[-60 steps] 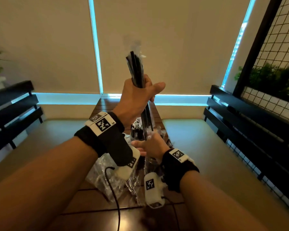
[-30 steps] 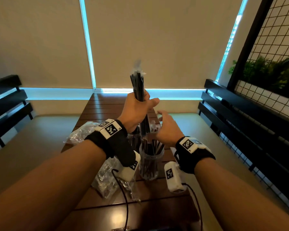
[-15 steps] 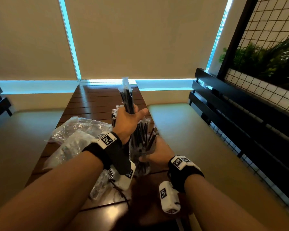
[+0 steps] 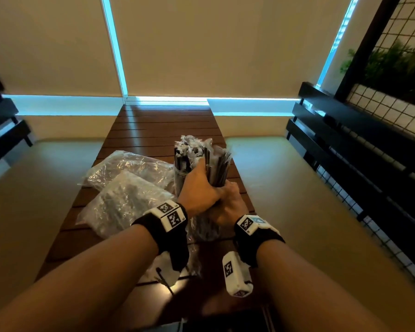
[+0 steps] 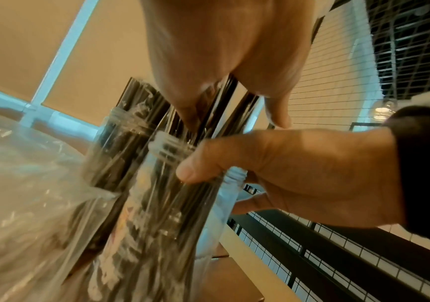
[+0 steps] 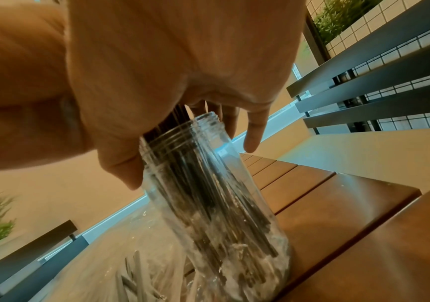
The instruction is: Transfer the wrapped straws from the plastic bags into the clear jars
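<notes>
My left hand (image 4: 198,189) grips a bundle of black wrapped straws (image 4: 217,164) whose lower ends stand inside a clear jar (image 4: 205,230) on the wooden table (image 4: 163,125). My right hand (image 4: 230,206) holds this jar at its neck, with the thumb (image 5: 190,173) on the threaded rim (image 5: 167,147). In the right wrist view the jar (image 6: 216,214) leans, part filled with straws, under the right hand (image 6: 182,61). A second jar (image 4: 183,164), packed with straws, stands just behind and left; the left wrist view shows this second jar (image 5: 118,155) too.
Two crumpled plastic bags (image 4: 130,171) (image 4: 127,202) lie on the table's left side, the nearer one holding straws. Padded benches (image 4: 285,188) run along both sides of the table, with black slatted backs (image 4: 345,144). Window blinds close the far end.
The left hand has brought the straw bundle down from head height into the jar. The right hand has moved onto the jar's neck. The view has tilted down.
</notes>
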